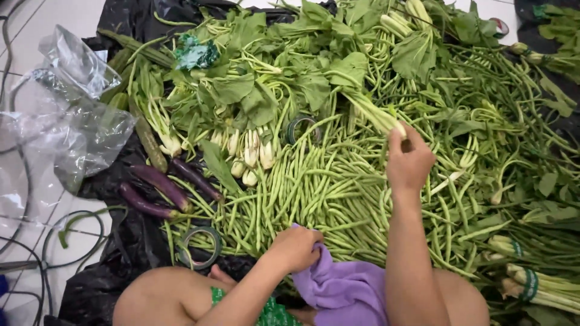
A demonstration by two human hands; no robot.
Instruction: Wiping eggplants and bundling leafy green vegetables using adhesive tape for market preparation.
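Here hands (pixel 409 160) perhaps pinch greens (pixel 368 108).

Purple eggplants (pixel 158 188) at 9 o'clock, tape roll (pixel 201 246) at 7 — clear plastic bag (pixel 66 121) further left, cables (pixel 36 265) on floor.

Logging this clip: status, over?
Right hand pinching greens stalk above beans. Left hand on purple cloth. Nothing blocking.

single head-worn view, looking steeply down from above the seated person's lap. close range, facing forward over the spread of long beans (pixel 314 181) and the tiled floor (pixel 24 36) at left.
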